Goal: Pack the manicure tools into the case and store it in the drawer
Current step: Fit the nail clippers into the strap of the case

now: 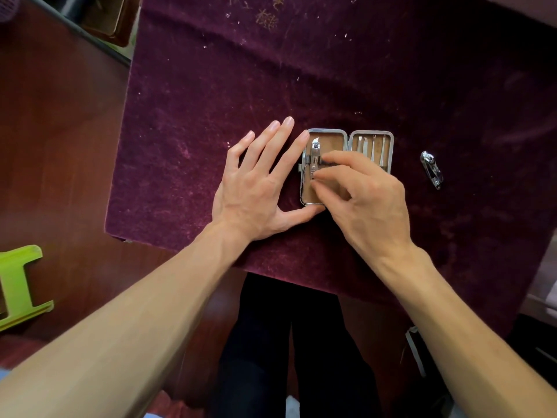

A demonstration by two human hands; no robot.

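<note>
A small metal-framed manicure case [348, 134] lies open on the purple velvet cloth, tan lining up. Its right half holds a few slim steel tools [372, 147] under a strap. In the left half lies a large nail clipper [314, 155]; my right hand [361, 194] pinches its lower part with fingertips. My left hand [259, 185] rests flat beside the case, fingers spread, index finger along the case's left edge and thumb at its lower corner. A smaller nail clipper [431, 169] lies loose on the cloth to the right of the case.
The velvet cloth [211, 116] covers a table whose near edge runs just below my wrists. Dark wooden floor lies to the left, with a green plastic stool [18, 285] at the far left. My dark-trousered legs show below the table edge.
</note>
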